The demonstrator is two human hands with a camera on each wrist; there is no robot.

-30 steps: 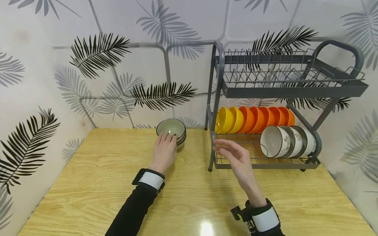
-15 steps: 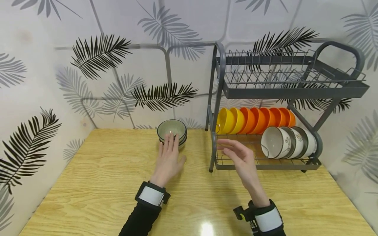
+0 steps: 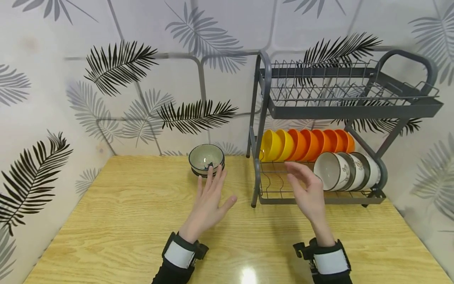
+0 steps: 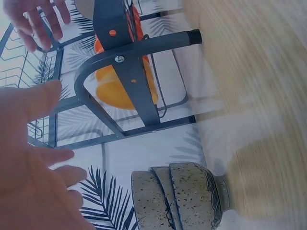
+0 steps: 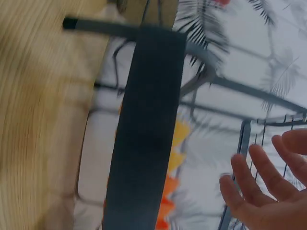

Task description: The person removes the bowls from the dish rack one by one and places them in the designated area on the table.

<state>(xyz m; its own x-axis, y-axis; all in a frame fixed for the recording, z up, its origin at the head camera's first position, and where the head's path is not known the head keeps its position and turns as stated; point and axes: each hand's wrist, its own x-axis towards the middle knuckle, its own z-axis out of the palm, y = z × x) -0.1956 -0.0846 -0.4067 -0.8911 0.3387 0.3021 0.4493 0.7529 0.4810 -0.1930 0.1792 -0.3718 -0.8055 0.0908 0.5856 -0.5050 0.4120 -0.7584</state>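
Note:
A stack of speckled beige bowls (image 3: pixel 206 157) with dark rims stands upright by the wall; its banded side shows in the left wrist view as nested bowls (image 4: pixel 192 196). My left hand (image 3: pixel 208 203) is just in front of the stack, fingers straight and spread, holding nothing. In the head view its fingertips overlap the lower edge of the stack; the left wrist view has a gap between hand and bowls. My right hand (image 3: pixel 307 193) hovers before the rack's lower tier with fingers loosely bent and nothing in them. The right wrist view shows those fingers (image 5: pixel 261 184) apart.
A grey two-tier dish rack (image 3: pixel 354 112) stands at the right. On its lower tier, two yellow bowls (image 3: pixel 271 146) and several orange bowls (image 3: pixel 308 144) line the back. White patterned bowls (image 3: pixel 328 171) sit at the front right. The wooden table (image 3: pixel 124 221) meets the patterned wall.
My left hand has drawn back from the bowl stack, toward me and slightly right, its fingers straightening and spreading. My right hand has shifted right. The bowls stay where they were.

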